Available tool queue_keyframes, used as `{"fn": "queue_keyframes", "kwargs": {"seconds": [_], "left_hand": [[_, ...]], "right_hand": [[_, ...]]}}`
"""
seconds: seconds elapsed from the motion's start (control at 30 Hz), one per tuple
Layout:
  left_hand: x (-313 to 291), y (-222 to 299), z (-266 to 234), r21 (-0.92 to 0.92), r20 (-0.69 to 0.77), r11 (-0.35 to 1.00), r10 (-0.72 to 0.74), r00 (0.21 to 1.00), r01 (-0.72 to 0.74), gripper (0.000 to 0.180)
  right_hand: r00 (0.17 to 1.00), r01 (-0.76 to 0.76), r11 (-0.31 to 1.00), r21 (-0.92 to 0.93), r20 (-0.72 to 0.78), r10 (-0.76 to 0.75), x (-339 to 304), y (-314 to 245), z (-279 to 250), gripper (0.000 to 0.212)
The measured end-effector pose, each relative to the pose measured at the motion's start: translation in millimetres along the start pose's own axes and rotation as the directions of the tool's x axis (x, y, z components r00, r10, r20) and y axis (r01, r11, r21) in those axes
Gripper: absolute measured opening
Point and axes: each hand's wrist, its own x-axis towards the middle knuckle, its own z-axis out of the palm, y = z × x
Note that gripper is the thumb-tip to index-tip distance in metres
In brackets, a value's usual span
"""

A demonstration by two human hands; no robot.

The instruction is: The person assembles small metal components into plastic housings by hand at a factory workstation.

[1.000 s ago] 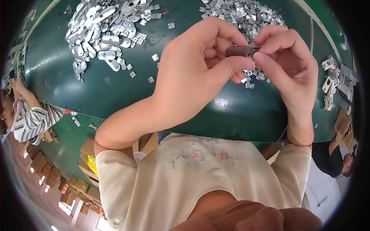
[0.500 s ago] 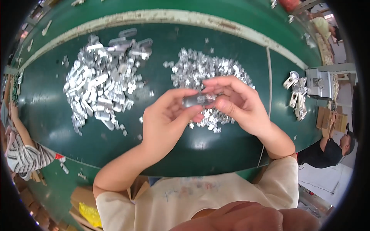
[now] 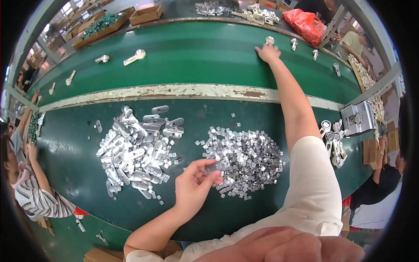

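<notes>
My left hand (image 3: 195,185), above the near table, pinches a silver oblong cover (image 3: 215,166) between thumb and fingers. A small clear block shows at the cover's right end. Left of it lies a heap of similar silver covers (image 3: 131,150); behind and right of it spreads a pile of small clear blocks (image 3: 251,161). Far across, my right hand (image 3: 269,53) is stretched over the green belt, thumb held apart from the fingers. Just beyond its fingertips is a white part with a round head (image 3: 269,40); whether they touch it I cannot make out.
A worn white rail (image 3: 174,90) separates table and green belt (image 3: 187,56). More white parts (image 3: 134,57) lie along the belt. At right are white round-headed parts (image 3: 334,142) and a grey metal box (image 3: 358,118). A red bag (image 3: 303,25) sits beyond the belt. Co-workers are at both sides.
My right hand has left the silver cover and gone far forward over the belt. The left hand keeps the cover. The view has tilted up, showing more of the belt.
</notes>
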Motion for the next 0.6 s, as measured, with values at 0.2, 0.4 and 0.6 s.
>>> {"fn": "queue_keyframes", "kwargs": {"seconds": [0.2,0.4,0.6], "left_hand": [[-2.7,2.9,-5.1,0.037,-0.058,0.999,0.023,0.998,-0.021,0.026],[-3.1,1.8,-2.7,0.059,0.011,0.998,0.035,0.999,-0.036,0.026],[-13.5,12.7,1.5,-0.064,0.067,0.996,0.063,0.996,-0.059,0.028]], "right_hand": [[0.918,0.388,0.91,-0.146,0.148,-0.368,-48.8,-30.6,-48.4,0.058],[0.72,0.69,0.72,0.076,-0.174,-0.672,-45.3,35.6,-1.1,0.029],[0.871,0.241,0.187,0.952,-0.126,-0.476,-242.9,-1.6,-99.9,0.017]]}}
